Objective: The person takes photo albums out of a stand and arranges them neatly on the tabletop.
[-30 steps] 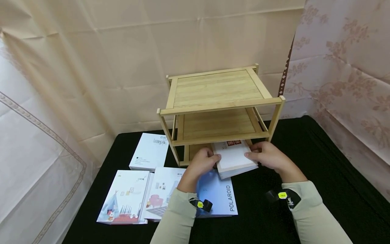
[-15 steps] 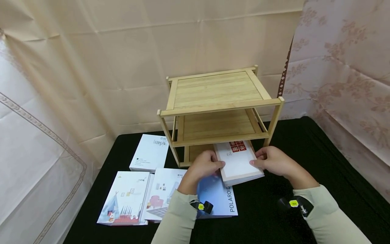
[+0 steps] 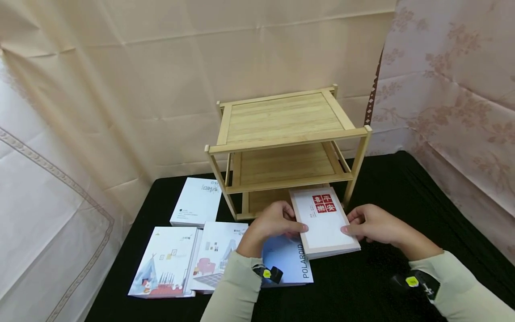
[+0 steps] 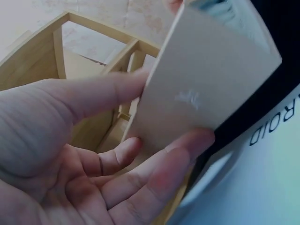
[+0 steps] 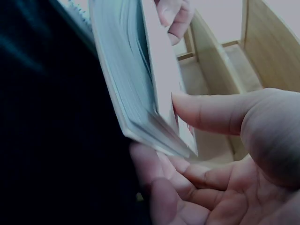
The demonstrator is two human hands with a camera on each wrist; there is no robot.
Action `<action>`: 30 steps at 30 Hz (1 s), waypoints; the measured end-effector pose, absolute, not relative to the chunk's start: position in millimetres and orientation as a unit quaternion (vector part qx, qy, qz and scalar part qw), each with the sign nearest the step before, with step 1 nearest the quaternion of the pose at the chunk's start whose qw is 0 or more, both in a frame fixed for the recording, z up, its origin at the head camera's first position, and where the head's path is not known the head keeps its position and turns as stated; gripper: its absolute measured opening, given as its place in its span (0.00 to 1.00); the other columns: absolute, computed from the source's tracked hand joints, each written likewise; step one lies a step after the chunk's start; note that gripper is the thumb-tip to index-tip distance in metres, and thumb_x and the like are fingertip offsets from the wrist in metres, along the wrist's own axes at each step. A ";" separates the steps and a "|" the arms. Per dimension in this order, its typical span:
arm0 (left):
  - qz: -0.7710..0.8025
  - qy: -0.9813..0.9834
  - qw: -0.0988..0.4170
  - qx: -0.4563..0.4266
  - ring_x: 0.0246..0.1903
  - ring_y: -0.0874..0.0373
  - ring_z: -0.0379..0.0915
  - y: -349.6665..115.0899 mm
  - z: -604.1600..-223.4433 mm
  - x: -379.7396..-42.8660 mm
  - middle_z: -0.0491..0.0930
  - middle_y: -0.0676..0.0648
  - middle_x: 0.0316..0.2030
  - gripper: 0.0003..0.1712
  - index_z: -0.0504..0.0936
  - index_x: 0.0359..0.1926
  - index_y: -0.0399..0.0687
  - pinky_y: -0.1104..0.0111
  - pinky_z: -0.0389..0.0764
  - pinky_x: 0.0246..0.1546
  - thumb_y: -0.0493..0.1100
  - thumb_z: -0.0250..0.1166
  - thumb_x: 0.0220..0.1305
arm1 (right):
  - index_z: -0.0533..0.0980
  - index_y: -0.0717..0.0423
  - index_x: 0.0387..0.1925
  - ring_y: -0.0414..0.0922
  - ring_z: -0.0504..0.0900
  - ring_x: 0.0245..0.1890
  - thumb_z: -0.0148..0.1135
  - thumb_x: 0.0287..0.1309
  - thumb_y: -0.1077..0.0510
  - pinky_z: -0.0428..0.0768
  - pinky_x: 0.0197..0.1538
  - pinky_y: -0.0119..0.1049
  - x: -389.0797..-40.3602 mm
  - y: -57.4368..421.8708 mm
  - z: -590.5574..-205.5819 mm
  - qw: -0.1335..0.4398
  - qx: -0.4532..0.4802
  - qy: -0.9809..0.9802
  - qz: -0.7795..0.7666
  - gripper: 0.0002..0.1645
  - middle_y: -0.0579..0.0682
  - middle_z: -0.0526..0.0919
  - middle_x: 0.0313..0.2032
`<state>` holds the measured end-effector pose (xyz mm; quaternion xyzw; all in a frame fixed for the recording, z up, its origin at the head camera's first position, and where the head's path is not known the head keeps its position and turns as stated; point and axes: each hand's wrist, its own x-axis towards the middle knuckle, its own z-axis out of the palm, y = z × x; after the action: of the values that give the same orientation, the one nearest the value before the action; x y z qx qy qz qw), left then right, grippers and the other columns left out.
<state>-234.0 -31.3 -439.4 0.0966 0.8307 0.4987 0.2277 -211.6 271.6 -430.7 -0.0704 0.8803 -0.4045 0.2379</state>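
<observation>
Both hands hold a white photo album (image 3: pixel 325 223) with red square characters on its cover, just in front of the wooden shelf's lower opening. My left hand (image 3: pixel 277 220) pinches its left edge, thumb on the cover and fingers beneath, as the left wrist view of the album's spine (image 4: pixel 201 79) shows. My right hand (image 3: pixel 374 226) grips the opposite edge, thumb on top. In the right wrist view the album's pages (image 5: pixel 126 61) fan slightly between the covers. Under the album and my left wrist lies a blue album (image 3: pixel 287 261) lettered POLAROID, partly covered.
A three-tier wooden shelf (image 3: pixel 281 118) stands at the back of the black-covered table (image 3: pixel 346 290). Left of it lies a white album (image 3: pixel 197 201). Nearer are an album with a tent picture (image 3: pixel 165 259) and one with a pink armchair (image 3: pixel 215 250). Curtains (image 3: pixel 181 89) hang behind.
Both hands have drawn the white album out from the shelf's lower opening, toward me and to the right. More of its red characters show now. The other albums have stayed put.
</observation>
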 end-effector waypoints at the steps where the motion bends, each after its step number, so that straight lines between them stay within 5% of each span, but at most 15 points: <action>1: 0.500 0.828 0.235 0.096 0.29 0.50 0.85 -30.9 -440.1 -234.1 0.84 0.46 0.32 0.26 0.76 0.45 0.44 0.61 0.85 0.31 0.47 0.82 0.54 | 0.76 0.66 0.54 0.48 0.83 0.34 0.72 0.60 0.45 0.82 0.35 0.42 -210.5 273.6 -431.7 0.244 -0.071 0.878 -0.406 0.32 0.53 0.83 0.38; 6: 0.498 0.822 0.258 0.098 0.29 0.50 0.85 -25.3 -443.6 -232.0 0.86 0.45 0.31 0.40 0.71 0.61 0.38 0.62 0.85 0.31 0.48 0.81 0.54 | 0.77 0.65 0.52 0.49 0.84 0.33 0.73 0.59 0.46 0.84 0.36 0.43 -204.1 281.3 -437.1 0.261 -0.068 0.871 -0.411 0.30 0.54 0.83 0.36; 11: 0.511 0.812 0.261 0.106 0.28 0.47 0.86 -19.1 -448.0 -228.9 0.87 0.45 0.30 0.59 0.55 0.79 0.41 0.58 0.86 0.30 0.45 0.81 0.54 | 0.77 0.65 0.51 0.49 0.85 0.32 0.75 0.57 0.47 0.85 0.36 0.44 -197.8 286.7 -443.0 0.271 -0.060 0.866 -0.416 0.30 0.54 0.83 0.36; 30: 0.503 0.802 0.279 0.160 0.29 0.46 0.87 -9.2 -442.7 -217.9 0.87 0.45 0.29 0.51 0.61 0.78 0.48 0.57 0.87 0.30 0.39 0.78 0.58 | 0.77 0.65 0.52 0.50 0.85 0.34 0.73 0.60 0.50 0.85 0.37 0.45 -185.4 299.0 -452.5 0.294 -0.061 0.854 -0.424 0.27 0.54 0.83 0.37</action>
<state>-217.9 -9.2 -442.7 0.1598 0.8020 0.5034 0.2790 -185.4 299.0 -452.5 -0.0610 0.8543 -0.4239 0.2944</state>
